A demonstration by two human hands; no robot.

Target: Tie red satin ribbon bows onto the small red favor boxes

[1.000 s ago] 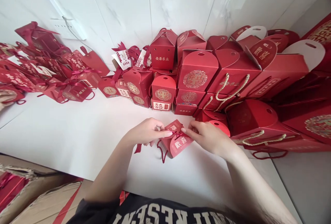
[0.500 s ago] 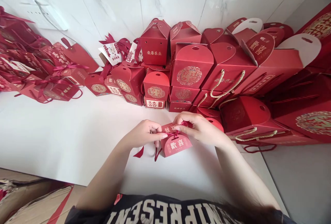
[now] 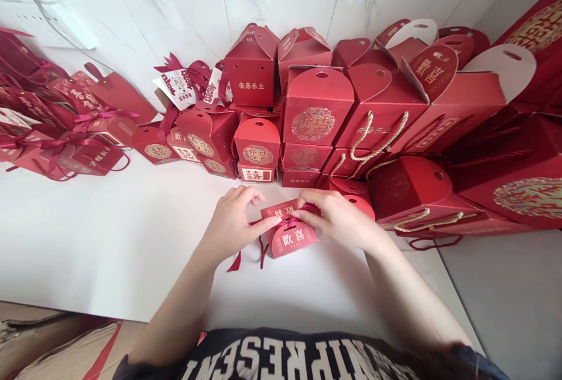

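A small red gift box with gold-white characters stands on the white table in front of me. A dark red ribbon runs through the slot at its top and lies crossed there. My right hand pinches the ribbon between thumb and forefinger at the box's right side. On the left, my left hand has its fingers apart, and its thumb tip rests on the ribbon at the top of the box. A loose ribbon end and a twisted red cord handle hang at the box's left side.
Stacked red gift boxes line the wall behind, some with gold rope handles. Ribbon-tied boxes crowd the left of the white table. Cardboard lies below the near left edge.
My left fingers have opened and lifted off the ribbon, leaving the thumb at the crossing. The ribbon sits tighter and lower on the box. My right hand keeps its pinch.
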